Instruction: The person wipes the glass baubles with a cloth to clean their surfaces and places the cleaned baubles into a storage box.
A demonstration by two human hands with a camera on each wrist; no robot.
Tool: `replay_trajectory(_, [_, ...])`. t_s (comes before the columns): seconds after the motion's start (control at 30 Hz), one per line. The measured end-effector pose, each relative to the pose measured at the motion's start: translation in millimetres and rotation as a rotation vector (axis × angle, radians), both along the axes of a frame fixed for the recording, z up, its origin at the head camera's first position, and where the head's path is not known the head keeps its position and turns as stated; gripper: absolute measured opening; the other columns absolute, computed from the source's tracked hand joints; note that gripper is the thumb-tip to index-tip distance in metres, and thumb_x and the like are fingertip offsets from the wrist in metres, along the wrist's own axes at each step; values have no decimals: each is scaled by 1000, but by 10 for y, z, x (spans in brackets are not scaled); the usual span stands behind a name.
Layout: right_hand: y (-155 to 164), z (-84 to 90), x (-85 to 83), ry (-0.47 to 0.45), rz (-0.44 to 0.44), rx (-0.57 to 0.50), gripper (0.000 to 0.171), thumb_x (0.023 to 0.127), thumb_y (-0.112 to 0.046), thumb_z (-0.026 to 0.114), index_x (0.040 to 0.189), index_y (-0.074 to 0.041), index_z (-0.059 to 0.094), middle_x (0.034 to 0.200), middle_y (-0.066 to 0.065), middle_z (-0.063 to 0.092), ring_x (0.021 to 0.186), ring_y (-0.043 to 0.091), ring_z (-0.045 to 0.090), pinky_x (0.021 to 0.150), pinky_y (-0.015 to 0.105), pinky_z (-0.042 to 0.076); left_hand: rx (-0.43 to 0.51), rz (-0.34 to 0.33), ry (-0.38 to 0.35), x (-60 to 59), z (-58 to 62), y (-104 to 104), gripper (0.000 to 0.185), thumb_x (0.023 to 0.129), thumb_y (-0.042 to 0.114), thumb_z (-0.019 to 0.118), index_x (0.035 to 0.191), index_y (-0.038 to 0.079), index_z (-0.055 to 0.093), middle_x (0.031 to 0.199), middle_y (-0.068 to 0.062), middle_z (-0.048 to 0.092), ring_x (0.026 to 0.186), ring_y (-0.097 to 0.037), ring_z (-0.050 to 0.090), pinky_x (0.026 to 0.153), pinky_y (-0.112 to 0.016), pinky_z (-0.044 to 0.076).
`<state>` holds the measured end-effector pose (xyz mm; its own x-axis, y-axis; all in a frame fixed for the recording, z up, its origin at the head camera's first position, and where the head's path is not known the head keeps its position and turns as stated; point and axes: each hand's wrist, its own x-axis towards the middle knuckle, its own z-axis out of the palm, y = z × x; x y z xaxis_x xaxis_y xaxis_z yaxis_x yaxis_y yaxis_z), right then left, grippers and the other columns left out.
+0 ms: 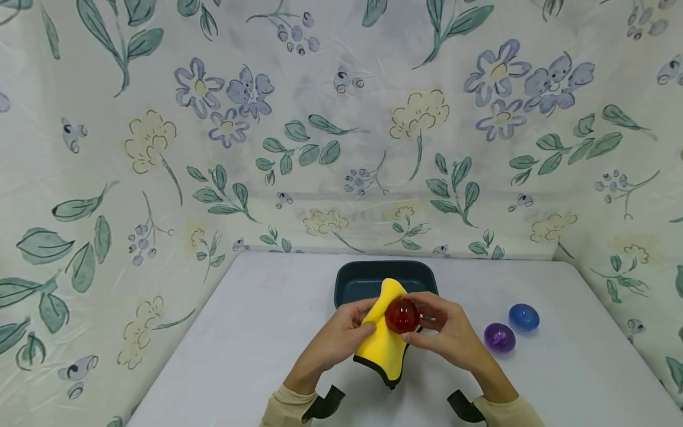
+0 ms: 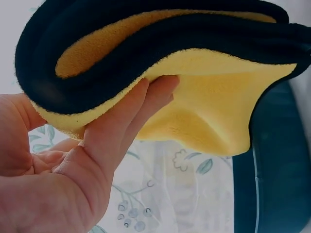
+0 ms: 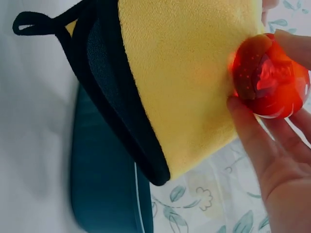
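Observation:
My left hand (image 1: 344,334) grips a folded yellow cloth (image 1: 385,350) with black edging, thumb in front and fingers behind. In the left wrist view the cloth's dark border (image 2: 194,34) loops over the fingers. A shiny, see-through red ball (image 1: 402,315) lies against the cloth, pinched between the thumb and fingers of my right hand (image 1: 448,329). The right wrist view shows the red ball (image 3: 272,75) close up, with small dots on it, and the cloth's hanging loop (image 3: 34,23). Both hands are raised over the table, in front of a dark teal tray (image 1: 352,270) that they partly cover.
To the right on the white table (image 1: 256,338) lie a purple ball (image 1: 500,338) and a blue ball (image 1: 524,318), close together. A floral curtain (image 1: 341,148) rises behind the table and along its sides. Dark straps (image 1: 325,403) sit at the wrists.

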<state>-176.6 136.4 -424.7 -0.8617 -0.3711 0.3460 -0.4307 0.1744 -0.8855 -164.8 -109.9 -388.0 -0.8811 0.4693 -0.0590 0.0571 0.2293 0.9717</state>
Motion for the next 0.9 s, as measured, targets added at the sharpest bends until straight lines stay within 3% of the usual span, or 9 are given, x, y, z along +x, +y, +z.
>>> replay_trajectory(0.1, [11,-6,-6,11,-33,35,55,83,-16,86,134,-12,66,132,12,70,113,25,72,94,33,62,3,-5,2,-1,-2,0,54,101,7,53,154,-1,44,111,-21,74,81,-17,74,77,-31,65])
replay_trajectory(0.37, [50,-29,-57,24,-57,55,57,83,-15,86,135,-6,65,132,11,72,107,6,69,96,18,55,-3,3,7,14,19,1,54,101,6,53,154,-3,44,112,-22,74,83,-18,73,79,-34,65])
replay_trajectory(0.47, [63,-29,-72,-3,-70,55,60,82,-15,86,137,-3,64,133,13,71,112,15,71,97,17,55,-3,9,-1,24,27,14,55,101,6,54,154,-2,43,113,-21,74,83,-18,73,81,-35,65])
replay_trajectory(0.67, [79,15,-58,-84,-84,90,65,84,-20,85,142,-3,60,139,18,66,127,40,65,100,41,58,7,18,4,49,48,32,54,101,6,55,154,-2,44,114,-22,74,85,-18,73,82,-35,65])
replay_trajectory(0.9, [78,12,-71,-159,-60,108,65,83,-17,86,140,-1,60,142,22,63,125,43,65,97,40,60,5,40,32,68,56,26,54,101,6,55,153,-2,46,114,-22,73,85,-18,72,80,-33,65])
